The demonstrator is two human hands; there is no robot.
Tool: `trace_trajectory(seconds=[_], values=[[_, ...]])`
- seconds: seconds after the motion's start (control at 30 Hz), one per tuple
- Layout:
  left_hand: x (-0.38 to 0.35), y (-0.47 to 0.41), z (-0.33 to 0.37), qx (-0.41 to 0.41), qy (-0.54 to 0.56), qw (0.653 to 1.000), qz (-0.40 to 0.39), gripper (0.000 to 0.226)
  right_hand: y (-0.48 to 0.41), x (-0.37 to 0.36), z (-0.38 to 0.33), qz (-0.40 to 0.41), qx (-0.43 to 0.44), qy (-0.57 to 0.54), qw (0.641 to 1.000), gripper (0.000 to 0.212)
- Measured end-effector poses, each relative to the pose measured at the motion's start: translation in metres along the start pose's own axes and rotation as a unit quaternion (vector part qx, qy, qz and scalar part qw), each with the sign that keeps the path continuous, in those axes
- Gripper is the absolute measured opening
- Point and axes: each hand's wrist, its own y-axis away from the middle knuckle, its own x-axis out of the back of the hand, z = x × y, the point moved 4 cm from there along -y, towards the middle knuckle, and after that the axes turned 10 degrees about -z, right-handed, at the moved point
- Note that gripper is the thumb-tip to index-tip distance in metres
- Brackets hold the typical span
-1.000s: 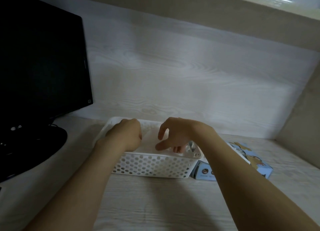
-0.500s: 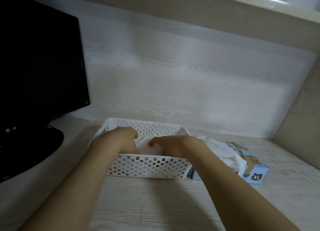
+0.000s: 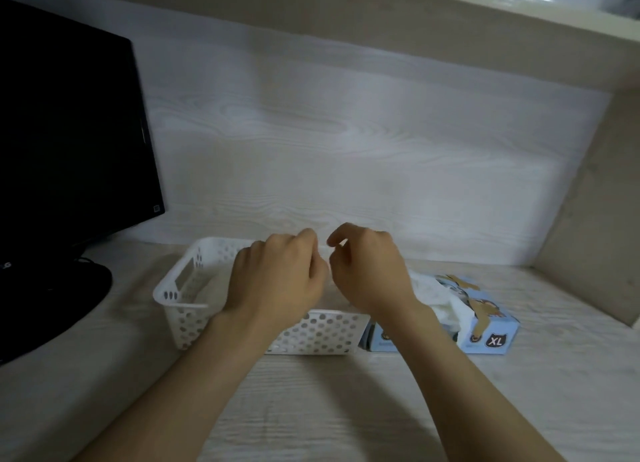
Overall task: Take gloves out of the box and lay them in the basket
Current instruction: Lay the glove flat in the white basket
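Head view: the basket (image 3: 175,300) is a white rectangular moulded-plastic container with rounded corners, round perforations in its walls and a slot handle in its left end; it stands on the desk (image 3: 346,409), a pale surface with a fine horizontal wood grain. Inside the left part of the basket a pale, soft-looking layer (image 3: 204,283) is visible; motion blur prevents a firm reading of it as a glove. The box (image 3: 491,337) is a light-blue cardboard carton with a cartoon print and a dark "XL" badge on its front corner; it sits on the desk just beside the basket's right end. The gloves (image 3: 438,297), thin, white and crumpled, bulge out of the opening in the top of the box. The left hand (image 3: 277,278) and the right hand (image 3: 370,271) hang side by side above the basket, backs up, close together but not touching. On both hands the fingers are curled inward with thumb and forefinger drawn near each other; whether either hand pinches any material cannot be told. To the left stands a black monitor (image 3: 69,132) with a glossy flat panel on a rounded dark base (image 3: 52,305). The back panel (image 3: 346,149) carries a whitish wood-grain finish; a beige shelf edge (image 3: 381,21) runs above it.
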Motion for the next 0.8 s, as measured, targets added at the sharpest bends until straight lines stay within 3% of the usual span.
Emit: trace_trajectory(seconds=[0.1, 0.17, 0.3, 0.43, 0.57, 0.63, 0.8], values=[[-0.009, 0.010, 0.019, -0.058, -0.017, 0.998, 0.006, 0.028, 0.011, 0.015, 0.017, 0.096, 0.009, -0.001, 0.995, 0.026], [-0.018, 0.017, 0.030, -0.092, -0.015, 0.996, 0.011, 0.033, 0.018, 0.022, 0.030, 0.112, -0.021, -0.015, 0.993, 0.028], [-0.035, 0.026, 0.048, -0.154, -0.012, 0.988, 0.032, 0.035, 0.030, 0.031, 0.052, 0.050, -0.076, -0.007, 0.996, 0.022], [-0.043, 0.029, 0.059, -0.186, -0.022, 0.982, 0.024, 0.033, 0.042, 0.035, 0.069, -0.031, -0.127, 0.007, 0.991, 0.042], [-0.049, 0.030, 0.065, -0.202, -0.068, 0.977, 0.008, 0.039, 0.044, 0.032, 0.082, -0.084, -0.147, -0.031, 0.985, 0.026], [-0.049, 0.028, 0.067, -0.196, -0.077, 0.977, 0.007, 0.045, 0.042, 0.030, 0.084, -0.066, -0.139, -0.042, 0.987, 0.016], [-0.052, 0.026, 0.070, -0.184, -0.069, 0.980, 0.020, 0.039, 0.038, 0.030, 0.091, 0.038, -0.098, -0.068, 0.992, 0.019]])
